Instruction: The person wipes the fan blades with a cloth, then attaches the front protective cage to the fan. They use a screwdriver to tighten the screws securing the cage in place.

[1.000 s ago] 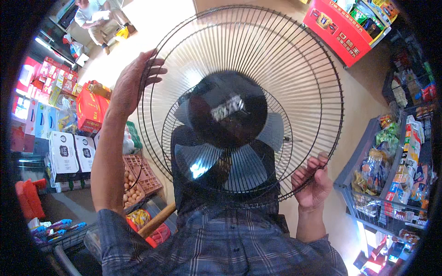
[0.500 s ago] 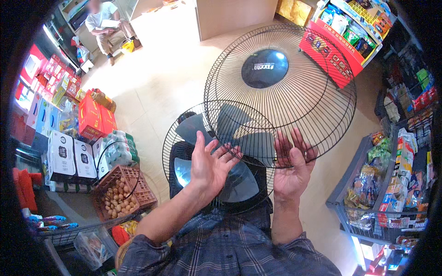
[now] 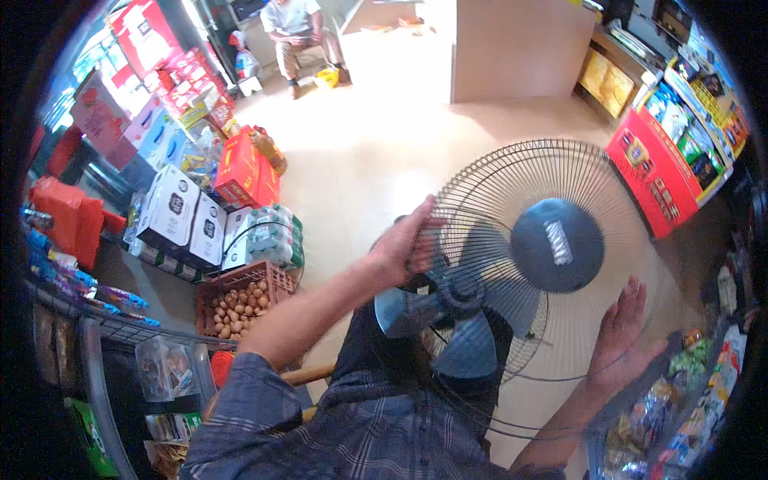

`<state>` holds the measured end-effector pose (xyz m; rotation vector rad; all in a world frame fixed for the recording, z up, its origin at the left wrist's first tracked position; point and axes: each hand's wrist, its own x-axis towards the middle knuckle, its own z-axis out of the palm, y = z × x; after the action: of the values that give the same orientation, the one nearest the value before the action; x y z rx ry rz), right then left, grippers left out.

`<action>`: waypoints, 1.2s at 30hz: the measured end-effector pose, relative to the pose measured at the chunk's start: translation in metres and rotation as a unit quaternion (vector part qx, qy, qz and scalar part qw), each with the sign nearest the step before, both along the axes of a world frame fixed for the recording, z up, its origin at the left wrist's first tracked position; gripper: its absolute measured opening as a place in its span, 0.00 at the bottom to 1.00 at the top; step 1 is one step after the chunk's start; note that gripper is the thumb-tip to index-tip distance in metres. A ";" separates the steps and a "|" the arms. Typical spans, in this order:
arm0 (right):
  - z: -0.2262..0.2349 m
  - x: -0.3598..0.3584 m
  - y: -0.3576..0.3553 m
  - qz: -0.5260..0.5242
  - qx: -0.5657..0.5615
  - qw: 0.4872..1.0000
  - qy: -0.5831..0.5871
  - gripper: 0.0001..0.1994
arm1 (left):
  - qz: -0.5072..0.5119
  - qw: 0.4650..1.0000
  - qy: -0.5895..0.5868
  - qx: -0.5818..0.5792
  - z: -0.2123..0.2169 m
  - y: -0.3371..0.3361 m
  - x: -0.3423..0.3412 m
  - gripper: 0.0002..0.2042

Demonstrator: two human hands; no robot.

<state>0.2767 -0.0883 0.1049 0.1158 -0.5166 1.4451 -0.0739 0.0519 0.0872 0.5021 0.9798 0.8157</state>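
Observation:
A round black wire fan grille (image 3: 480, 188) with a dark disc in its centre is tilted in front of me. My left hand (image 3: 406, 244) has its fingers curled at the left rim of this grille. On the other side, my right hand (image 3: 622, 332) is open, fingers stretched up and thumb apart, beside the lower right of the wires. Whether its palm bears on the grille, I cannot tell. Grey translucent fan blades (image 3: 466, 348) sit below and partly behind the grille, close to my lap. The rear wire cage (image 3: 524, 352) shows partly behind them.
At left stand a brown crate of eggs (image 3: 240, 308), white cartons (image 3: 170, 212), wrapped cans (image 3: 274, 236) and red boxes (image 3: 244, 172). Snack racks (image 3: 640, 416) flank my right, and a red-fronted display (image 3: 656, 172) stands farther off. A seated person (image 3: 296, 32) is at the back.
The grille has turned, its centre label now running nearly upright, and it sits lower and farther right. My left hand went from open palm to the rim; my right hand moved right. The view shifted too.

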 end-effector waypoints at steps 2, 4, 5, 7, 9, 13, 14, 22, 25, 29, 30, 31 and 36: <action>-0.003 0.023 -0.011 -0.025 -0.039 0.999 0.025 0.43 | -0.054 0.992 0.099 0.064 -0.001 0.007 -0.010 0.29; -0.037 0.040 -0.012 -0.038 -0.075 0.996 0.022 0.42 | -0.077 0.987 0.126 0.057 -0.005 0.021 -0.032 0.28; -0.045 0.040 -0.015 -0.036 -0.080 0.995 -0.042 0.40 | -0.088 0.985 0.142 0.054 -0.005 0.026 -0.042 0.28; -0.043 0.027 -0.025 -0.078 -0.135 0.971 -0.183 0.34 | -0.132 0.977 0.151 0.078 0.016 0.035 -0.050 0.28; -0.039 0.021 -0.023 -0.038 -0.205 0.953 -0.220 0.31 | -0.165 0.959 0.198 0.121 0.023 0.049 -0.056 0.29; -0.037 -0.019 -0.010 -0.106 -0.394 0.860 -0.306 0.18 | -0.168 0.920 0.298 0.193 0.036 0.072 -0.054 0.29; -0.044 -0.019 -0.013 -0.082 -0.371 0.877 -0.295 0.15 | -0.152 0.904 0.346 0.201 0.038 0.076 -0.054 0.30; -0.078 -0.036 -0.022 -0.131 -0.393 0.896 -0.160 0.08 | -0.108 0.942 0.283 0.147 0.005 0.056 -0.062 0.28; -0.089 -0.035 -0.026 -0.117 -0.407 0.895 -0.137 0.09 | -0.129 0.932 0.303 0.150 0.002 0.047 -0.063 0.28; -0.085 -0.032 -0.021 -0.112 -0.406 0.894 -0.152 0.08 | -0.071 0.960 0.236 0.135 -0.016 0.054 -0.073 0.23; -0.080 -0.032 -0.018 -0.109 -0.405 0.894 -0.157 0.08 | -0.043 0.970 0.201 0.128 -0.020 0.055 -0.078 0.22; -0.077 -0.030 -0.016 -0.089 -0.396 0.896 -0.180 0.07 | -0.038 0.980 0.161 0.113 -0.022 0.058 -0.086 0.19; -0.065 0.004 0.000 -0.094 -0.442 0.861 -0.233 0.17 | -0.062 0.992 0.110 0.030 0.009 0.048 -0.072 0.17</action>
<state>0.2803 -0.0885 0.0397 -1.0148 -0.1919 1.3870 -0.1462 0.0999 0.0961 0.7089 1.1168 0.6905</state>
